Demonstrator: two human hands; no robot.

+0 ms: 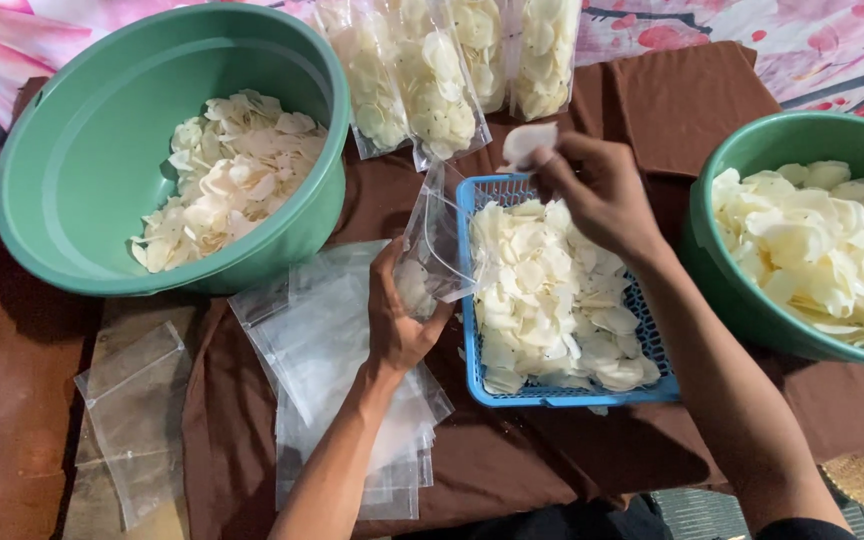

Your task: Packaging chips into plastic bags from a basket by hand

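Fingers point(542, 157) of our right hand point(602, 195) pinch a pale chip point(528, 140) at 12 o'clock above the blue basket point(562, 392); our left hand point(399, 320) grips an open clear bag point(439, 240).

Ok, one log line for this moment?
left hand: holds clear bag open | right hand: pinches white chip above blue basket | green bowls either side
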